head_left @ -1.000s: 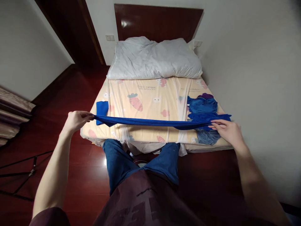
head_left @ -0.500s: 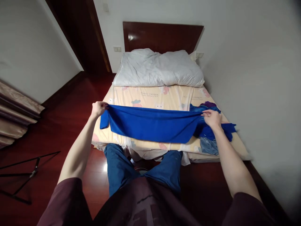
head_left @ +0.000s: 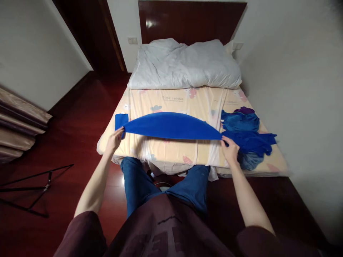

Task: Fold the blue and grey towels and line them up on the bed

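A long blue garment [head_left: 171,125] is stretched between my hands above the bed, its far edge billowed up and toward the headboard. My left hand [head_left: 115,139] pinches its left end, and my right hand [head_left: 230,148] pinches the right end. The garment's exact kind is unclear. Just beyond my left hand, a flat blue folded cloth [head_left: 121,119] lies at the bed's left side, partly hidden. To the right of my right hand is a loose pile of blue clothes [head_left: 241,123], with purple cloth at the back and faded denim-like cloth [head_left: 250,161] in front.
The bed [head_left: 171,157] has a yellow patterned sheet, and a pale quilt [head_left: 184,66] is bunched by the dark headboard [head_left: 190,19]. On the floor at left are black stand legs [head_left: 40,187] and a curtain [head_left: 20,125]. A wall borders the bed's right side.
The garment's hanging edge has swung up and away from me toward the headboard. My hands are lower and my right hand has moved left. The view has tilted down slightly.
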A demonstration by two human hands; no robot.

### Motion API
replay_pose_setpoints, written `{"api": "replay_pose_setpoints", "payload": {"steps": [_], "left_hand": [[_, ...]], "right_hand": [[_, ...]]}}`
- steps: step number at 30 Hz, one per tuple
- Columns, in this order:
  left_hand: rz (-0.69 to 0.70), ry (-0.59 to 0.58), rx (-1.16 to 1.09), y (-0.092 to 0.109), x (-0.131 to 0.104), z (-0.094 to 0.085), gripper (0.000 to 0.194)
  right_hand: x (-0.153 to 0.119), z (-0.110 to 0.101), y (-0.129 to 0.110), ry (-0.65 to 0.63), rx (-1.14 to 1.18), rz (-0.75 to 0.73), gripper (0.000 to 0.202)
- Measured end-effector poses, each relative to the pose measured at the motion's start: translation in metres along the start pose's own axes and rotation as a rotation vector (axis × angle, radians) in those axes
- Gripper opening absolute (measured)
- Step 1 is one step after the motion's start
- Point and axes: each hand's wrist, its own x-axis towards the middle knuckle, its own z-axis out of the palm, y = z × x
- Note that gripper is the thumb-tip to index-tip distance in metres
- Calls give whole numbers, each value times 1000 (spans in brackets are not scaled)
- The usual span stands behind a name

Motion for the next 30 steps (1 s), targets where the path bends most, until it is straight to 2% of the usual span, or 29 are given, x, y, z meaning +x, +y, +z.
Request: {"api": "replay_pose_setpoints", "payload": {"steps": [3,6,9,13,17,22,25,30], "left_hand": [[-97,-74,-2,-28,-40,42,43],[-212,-139,2,-44,-72,72,42],[-223,-211,15,-54,-92,83,41],[-179,-290,57,-68,-104,83,42],[-101,-371,130,-74,-96,78,42],[-63,-461,287,-71,-67,77,47],[-54,-445,316,-71,-50,83,50],[-47,-388,253,-73,-20,101,47]], "right_hand": [[-40,33,26,-142,-25,156,22],[-72,52,47,-230,-40,308,20],[-91,56,64,-277,-49,374,19],[-97,50,77,-323,-67,357,21],[-91,50,78,-326,-127,346,24],[-73,60,69,-228,-102,282,26],[-58,71,61,-234,-51,253,29],[-25,95,51,-319,32,232,38]]}}
